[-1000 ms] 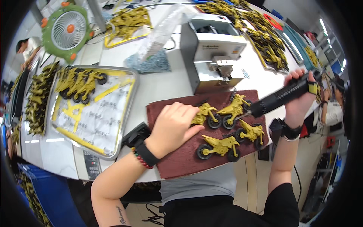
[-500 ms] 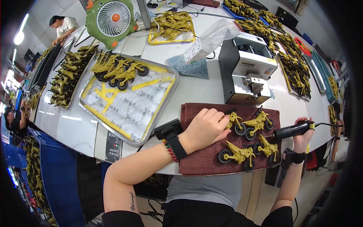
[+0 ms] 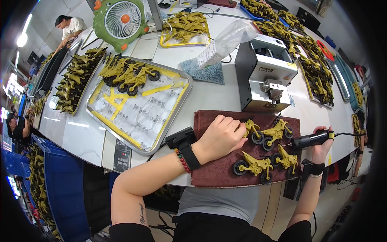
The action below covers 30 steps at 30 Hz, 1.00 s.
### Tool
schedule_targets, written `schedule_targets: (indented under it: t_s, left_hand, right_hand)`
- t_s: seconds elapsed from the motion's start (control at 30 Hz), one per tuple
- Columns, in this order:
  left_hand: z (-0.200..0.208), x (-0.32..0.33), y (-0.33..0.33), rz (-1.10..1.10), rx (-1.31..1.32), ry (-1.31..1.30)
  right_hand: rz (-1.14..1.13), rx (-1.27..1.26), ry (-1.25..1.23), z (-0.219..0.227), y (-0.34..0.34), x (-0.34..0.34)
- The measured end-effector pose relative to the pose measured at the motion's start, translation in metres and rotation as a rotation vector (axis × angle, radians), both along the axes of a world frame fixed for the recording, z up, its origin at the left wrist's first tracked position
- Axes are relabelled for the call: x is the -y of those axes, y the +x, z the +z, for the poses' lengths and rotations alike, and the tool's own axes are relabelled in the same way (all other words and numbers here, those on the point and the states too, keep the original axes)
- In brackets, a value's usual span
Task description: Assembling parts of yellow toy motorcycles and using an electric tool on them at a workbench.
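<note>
A brown cloth (image 3: 213,173) lies at the table's front edge with several yellow toy motorcycles on it. My left hand (image 3: 221,139) is closed over the far-left toy motorcycle (image 3: 252,128); its rear part is hidden under my fingers. Right of it stands another toy motorcycle (image 3: 276,130), and nearer to me lie a third toy motorcycle (image 3: 256,164) and one more toy motorcycle (image 3: 287,159), all with black wheels. In my right hand (image 3: 322,146), fingers wrapped round it, is a black corded electric screwdriver (image 3: 309,140). Its thin bit points left, close to the motorcycles.
Behind the cloth stands a silver-and-black screw feeder (image 3: 264,76). Beside it a bag of small bluish screws (image 3: 203,71) lies on the table. At left is a metal tray (image 3: 153,150) with several toy motorcycles, a green fan (image 3: 121,24) behind. More yellow parts (image 3: 316,76) fill trays at right.
The whole view has shifted very slightly. My left hand stays on the same motorcycle, and my right hand keeps the screwdriver in nearly the same place.
</note>
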<state>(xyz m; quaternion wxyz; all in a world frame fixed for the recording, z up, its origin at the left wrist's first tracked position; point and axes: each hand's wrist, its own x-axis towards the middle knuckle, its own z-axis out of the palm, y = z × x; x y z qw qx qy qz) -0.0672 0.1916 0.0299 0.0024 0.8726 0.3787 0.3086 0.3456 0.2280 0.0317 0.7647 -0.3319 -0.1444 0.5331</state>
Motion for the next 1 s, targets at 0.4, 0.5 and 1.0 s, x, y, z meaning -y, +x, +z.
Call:
schedule_targets:
  t_s: [0.4, 0.5, 1.0]
  left_hand:
    - [0.011, 0.001, 0.005, 0.007, -0.077, -0.039]
    - [0.008, 0.001, 0.007, -0.048, -0.102, 0.049]
    - [0.015, -0.001, 0.006, -0.098, -0.155, -0.067]
  right_hand:
    - [-0.011, -0.096, -0.044, 0.003, -0.023, 0.002]
    - [-0.049, -0.103, -0.091, 0.005, -0.029, 0.005]
    - [-0.132, -0.155, -0.181, 0.007, -0.032, 0.003]
